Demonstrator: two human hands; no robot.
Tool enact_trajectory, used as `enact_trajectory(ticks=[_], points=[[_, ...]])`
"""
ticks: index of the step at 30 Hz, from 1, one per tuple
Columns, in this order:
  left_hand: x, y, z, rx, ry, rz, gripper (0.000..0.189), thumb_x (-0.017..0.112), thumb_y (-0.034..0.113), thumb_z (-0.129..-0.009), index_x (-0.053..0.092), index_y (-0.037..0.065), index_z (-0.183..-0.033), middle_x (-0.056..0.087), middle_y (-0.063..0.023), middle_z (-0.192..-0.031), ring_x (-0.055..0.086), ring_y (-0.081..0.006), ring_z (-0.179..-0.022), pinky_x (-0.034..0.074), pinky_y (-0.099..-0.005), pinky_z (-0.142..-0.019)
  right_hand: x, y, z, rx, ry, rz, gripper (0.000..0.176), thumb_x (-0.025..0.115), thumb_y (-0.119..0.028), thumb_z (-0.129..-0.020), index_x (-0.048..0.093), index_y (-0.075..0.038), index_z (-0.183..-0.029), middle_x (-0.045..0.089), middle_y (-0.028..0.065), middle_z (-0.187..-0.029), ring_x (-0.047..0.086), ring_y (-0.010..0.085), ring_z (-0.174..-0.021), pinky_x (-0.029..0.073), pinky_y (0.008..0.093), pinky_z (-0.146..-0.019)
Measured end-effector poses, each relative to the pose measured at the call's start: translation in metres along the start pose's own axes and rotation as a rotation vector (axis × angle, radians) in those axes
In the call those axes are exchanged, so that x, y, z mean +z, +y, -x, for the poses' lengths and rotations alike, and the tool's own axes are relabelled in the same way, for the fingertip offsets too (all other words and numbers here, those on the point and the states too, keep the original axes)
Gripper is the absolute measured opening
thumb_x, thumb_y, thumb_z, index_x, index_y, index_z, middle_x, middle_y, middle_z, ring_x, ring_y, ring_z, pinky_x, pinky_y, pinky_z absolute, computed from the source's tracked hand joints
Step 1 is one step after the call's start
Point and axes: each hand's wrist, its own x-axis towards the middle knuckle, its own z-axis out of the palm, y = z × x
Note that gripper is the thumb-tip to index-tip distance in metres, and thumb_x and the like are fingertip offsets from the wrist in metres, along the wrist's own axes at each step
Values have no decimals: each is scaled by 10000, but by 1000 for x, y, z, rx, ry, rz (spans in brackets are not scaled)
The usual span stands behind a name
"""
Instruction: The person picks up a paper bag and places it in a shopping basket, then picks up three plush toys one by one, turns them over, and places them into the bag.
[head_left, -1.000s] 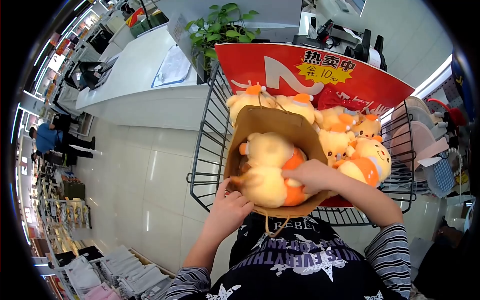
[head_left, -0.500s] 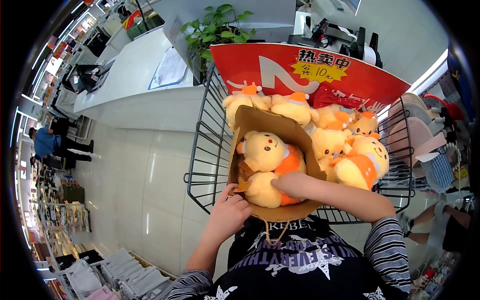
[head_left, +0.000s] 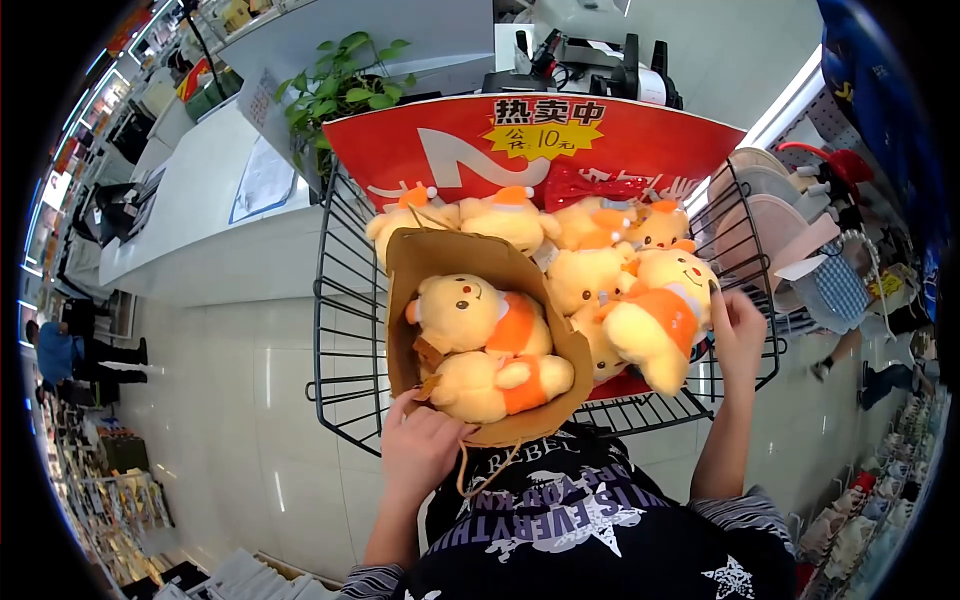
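Note:
A brown paper bag stands open in the near left part of a black wire basket, with two yellow-and-orange plush toys inside. My left hand is closed on the bag's lower left rim. To the right, a plush toy in an orange outfit lies on top of several others. My right hand is at the right side of that toy, fingers bent together against its head; the exact grip is partly hidden.
A red sign stands along the basket's back edge. Behind it are a potted plant and a white counter. Hats hang at the right. A person in blue stands far left.
My right hand has left the bag and moved right to the plush toy on the pile. My left hand stays at the bag's rim. The view has shifted, and the toys in the bag show more fully.

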Motion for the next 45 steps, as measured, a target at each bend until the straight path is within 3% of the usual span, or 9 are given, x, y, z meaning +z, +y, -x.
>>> enact_trajectory(ticks=[6, 8, 13, 20, 22, 25, 34, 39, 45], points=[[1, -2, -7, 57, -110, 6, 143, 680, 158, -663, 563, 83, -629, 548, -8, -593, 530, -172, -604, 417, -390, -821, 9, 61, 45, 439, -255, 76, 474, 479, -370, -854, 583, 24, -612, 514, 49, -454, 525, 117, -422, 398, 256, -429], [2, -2, -10, 98, -126, 7, 143, 658, 169, -685, 551, 85, -638, 525, -13, -593, 526, -172, -617, 410, -381, -831, 22, 79, 52, 459, -418, -342, 455, 473, -409, -849, 590, 14, -728, 575, 52, -573, 544, 108, -471, 386, 208, -402], [2, -2, -15, 190, -139, -2, 135, 633, 171, -706, 536, 92, -652, 512, -16, -612, 522, -171, -637, 405, -371, -837, 54, 60, 63, 643, -480, -897, 341, 487, -371, -839, 511, -53, -959, 571, 31, -726, 530, 99, -538, 358, 200, -400], [-2, -5, -10, 189, -110, -13, 142, 634, 165, -704, 526, 97, -642, 509, -9, -612, 521, -169, -634, 417, -359, -820, 73, 34, 55, 904, -426, -1241, 302, 478, -204, -716, 461, -94, -996, 532, 23, -802, 508, 144, -618, 346, 226, -432], [-2, -6, -7, 181, -85, 16, 149, 633, 167, -711, 524, 94, -640, 501, -8, -605, 518, -168, -628, 419, -354, -808, 80, 44, 52, 932, -458, -1362, 380, 445, -112, -674, 465, -47, -1048, 553, 63, -904, 558, 184, -721, 447, 276, -521], [-1, -8, -2, 179, -67, 18, 155, 632, 167, -715, 522, 92, -637, 497, -6, -602, 518, -163, -629, 421, -349, -793, 81, 42, 56, 728, -219, -1427, 490, 422, -42, -645, 433, 79, -1120, 525, 157, -1095, 557, 262, -950, 460, 361, -841], [-4, 0, -2, 265, 122, 22, 145, 664, 147, -679, 534, 93, -643, 477, 1, -584, 513, -155, -580, 453, -294, -668, 76, -44, 30, -303, -692, -536, 493, 506, -136, -631, 466, 44, -1087, 569, 151, -995, 572, 246, -885, 443, 311, -787], [-12, -1, 5, 253, 241, 13, 136, 683, 117, -651, 555, 74, -674, 459, -1, -556, 482, -160, -501, 448, -269, -548, 111, -106, 36, -452, -901, 347, 401, 525, -174, -654, 512, -83, -1045, 551, 133, -1009, 572, 287, -843, 457, 372, -733], [-11, 1, 17, 203, 242, -9, 134, 690, 113, -643, 567, 70, -674, 482, -14, -563, 506, -171, -513, 456, -283, -550, 130, -104, 54, -572, -647, 410, 363, 537, -237, -727, 491, -107, -1063, 536, 99, -882, 576, 267, -781, 458, 393, -655]])
